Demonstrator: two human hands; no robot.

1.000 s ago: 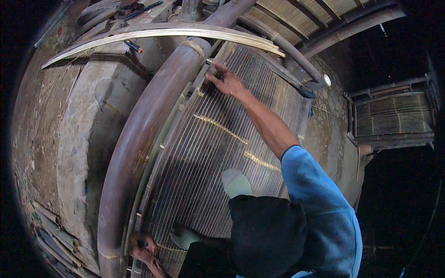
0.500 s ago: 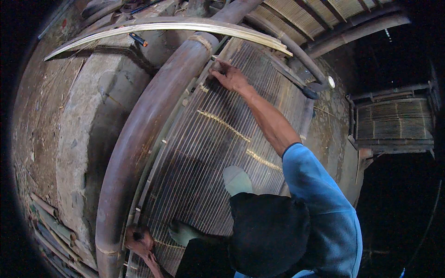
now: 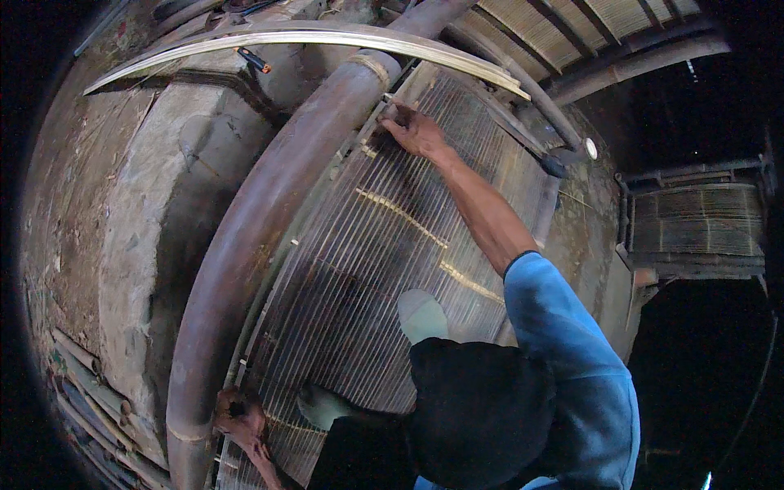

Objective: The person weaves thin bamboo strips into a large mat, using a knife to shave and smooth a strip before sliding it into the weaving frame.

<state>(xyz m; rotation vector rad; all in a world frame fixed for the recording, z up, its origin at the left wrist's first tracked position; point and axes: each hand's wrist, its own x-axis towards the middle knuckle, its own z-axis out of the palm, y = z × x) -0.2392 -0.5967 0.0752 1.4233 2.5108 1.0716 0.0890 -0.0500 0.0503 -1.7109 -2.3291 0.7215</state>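
A panel of narrow bamboo slats [image 3: 327, 294], with pale lashings across some of them, slopes in front of me. Along its left edge, beside a thick brown bamboo pole [image 3: 237, 237], runs a thin bamboo strip [image 3: 269, 302]. At the far end of that edge my right hand [image 3: 415, 131] is closed, thumb and fingers pinched at the strip. My left hand [image 3: 242, 418] curls into a fist around the strip's near end, close to the pole; its fingertips are partly hidden. My feet, one in a light sock [image 3: 421, 315], rest on the slats.
A bundle of pale split bamboo strips [image 3: 327, 37] arches across the far end, over the pole. An orange-and-black tool [image 3: 253, 59] lies on the concrete ledge [image 3: 163, 196]. Cut bamboo lengths [image 3: 98, 400] are piled at the near left. A slatted bamboo bench [image 3: 694, 216] stands at right.
The view has shifted slightly. Both hands stay at about the same places along the panel's edge, and the right fingers look a little more drawn together.
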